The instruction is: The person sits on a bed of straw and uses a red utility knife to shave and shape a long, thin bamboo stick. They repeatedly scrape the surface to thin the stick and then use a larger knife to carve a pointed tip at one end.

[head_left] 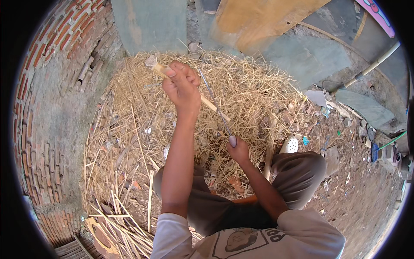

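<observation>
My left hand [183, 86] is closed round a pale bamboo strip [210, 102], raised over the pile of shavings. The strip slants down to the right, and its thicker, rough end sticks out past my thumb at the upper left. Lower and to the right, my right hand [238, 150] grips a knife by its handle [233, 141]. Its long thin blade [211, 93] points up and away from me and crosses the strip near the strip's lower end. Whether blade and strip touch, I cannot tell.
Straw-like shavings [246, 90] cover the ground between my legs and beyond. Several cut strips [129, 228] lie in a heap at the lower left. A brick wall [56, 129] stands on the left. Flat grey sheets [151, 26] and a tan board [254, 21] lie at the far side.
</observation>
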`<state>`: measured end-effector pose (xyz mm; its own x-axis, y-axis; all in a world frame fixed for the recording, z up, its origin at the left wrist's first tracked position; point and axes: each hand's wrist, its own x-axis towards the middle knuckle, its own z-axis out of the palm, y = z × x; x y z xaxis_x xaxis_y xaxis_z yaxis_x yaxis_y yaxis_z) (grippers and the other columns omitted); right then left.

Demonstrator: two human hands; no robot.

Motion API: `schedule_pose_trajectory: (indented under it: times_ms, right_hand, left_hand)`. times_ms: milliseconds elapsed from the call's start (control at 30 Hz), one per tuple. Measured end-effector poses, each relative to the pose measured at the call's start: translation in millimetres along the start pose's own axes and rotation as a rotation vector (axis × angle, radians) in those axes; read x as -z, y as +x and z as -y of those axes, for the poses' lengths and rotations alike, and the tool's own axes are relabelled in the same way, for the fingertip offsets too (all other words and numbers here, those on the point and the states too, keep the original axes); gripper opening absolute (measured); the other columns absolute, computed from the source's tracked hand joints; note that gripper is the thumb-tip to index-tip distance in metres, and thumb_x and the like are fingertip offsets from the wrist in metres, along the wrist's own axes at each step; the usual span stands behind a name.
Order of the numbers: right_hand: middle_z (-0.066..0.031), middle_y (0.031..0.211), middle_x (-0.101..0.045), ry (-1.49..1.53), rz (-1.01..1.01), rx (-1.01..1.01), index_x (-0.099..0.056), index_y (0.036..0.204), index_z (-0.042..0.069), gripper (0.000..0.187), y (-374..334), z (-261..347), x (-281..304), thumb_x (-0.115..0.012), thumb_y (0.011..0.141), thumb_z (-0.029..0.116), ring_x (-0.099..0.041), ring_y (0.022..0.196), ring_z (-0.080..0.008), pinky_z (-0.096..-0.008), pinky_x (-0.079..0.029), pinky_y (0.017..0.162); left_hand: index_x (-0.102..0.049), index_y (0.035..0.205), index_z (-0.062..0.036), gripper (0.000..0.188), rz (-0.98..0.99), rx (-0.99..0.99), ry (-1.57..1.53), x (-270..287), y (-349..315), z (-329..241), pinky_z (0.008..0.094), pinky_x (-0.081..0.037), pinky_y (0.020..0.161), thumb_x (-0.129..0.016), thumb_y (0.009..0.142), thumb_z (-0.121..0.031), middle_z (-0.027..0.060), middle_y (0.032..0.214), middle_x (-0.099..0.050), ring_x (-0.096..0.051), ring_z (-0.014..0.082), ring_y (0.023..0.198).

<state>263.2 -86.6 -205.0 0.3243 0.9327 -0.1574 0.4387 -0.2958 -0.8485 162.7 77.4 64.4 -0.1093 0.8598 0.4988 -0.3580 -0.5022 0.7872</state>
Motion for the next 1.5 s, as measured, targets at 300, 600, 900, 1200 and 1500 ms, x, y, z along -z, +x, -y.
schedule_pose_trajectory:
  times_ms: [300,600,900,1200,1500]
  right_hand:
    - [-0.0182,0.071,-0.063,0.049,-0.073,0.032,-0.062,0.092,0.001,0.025,-6,-18,-2,-0.068,0.078,0.021,-0.063,0.063,-0.032,-0.0411,-0.049,0.059]
    - [-0.0171,0.068,-0.063,-0.202,-0.013,-0.081,-0.061,0.09,-0.003,0.027,-22,-125,-26,-0.065,0.081,0.022,-0.062,0.055,-0.0289,-0.04,-0.048,0.054]
    - [-0.0099,0.059,-0.058,0.426,0.421,-0.716,-0.057,0.078,-0.001,0.02,-5,-141,-22,-0.064,0.081,0.017,-0.054,0.044,-0.022,-0.0377,-0.045,0.045]
    - [-0.0187,0.064,-0.059,0.051,-0.064,0.102,-0.058,0.08,-0.002,0.022,-5,-28,-11,-0.065,0.079,0.019,-0.06,0.057,-0.0302,-0.04,-0.047,0.054]
    - [-0.0194,0.064,-0.061,-0.314,0.126,-0.288,-0.061,0.093,-0.006,0.029,-52,-156,-29,-0.066,0.081,0.02,-0.06,0.054,-0.0298,-0.0408,-0.048,0.053]
  left_hand:
    - [-0.026,0.063,-0.0164,0.072,0.362,0.22,-0.155,19,8,-5,0.0251,-0.016,0.041,-0.021,0.077,-0.087,-0.0059,0.05,-0.021,-0.015,0.0078,0.043]
    - [-0.025,0.061,-0.0166,0.072,0.348,0.242,-0.085,5,-4,-7,0.026,-0.016,0.041,-0.019,0.077,-0.087,-0.006,0.049,-0.02,-0.015,0.0081,0.042]
    - [-0.025,0.062,-0.0157,0.068,0.332,0.116,-0.047,9,-11,-6,0.026,-0.017,0.04,-0.021,0.084,-0.08,-0.005,0.05,-0.021,-0.016,0.0079,0.042]
    - [-0.025,0.062,-0.0148,0.067,0.297,0.09,-0.096,31,-9,-5,0.0259,-0.017,0.039,-0.023,0.087,-0.077,-0.0046,0.051,-0.021,-0.016,0.0079,0.042]
    - [-0.025,0.061,-0.0156,0.067,0.228,0.116,-0.089,28,-3,-7,0.0263,-0.016,0.04,-0.016,0.088,-0.076,-0.0045,0.05,-0.02,-0.015,0.0086,0.042]
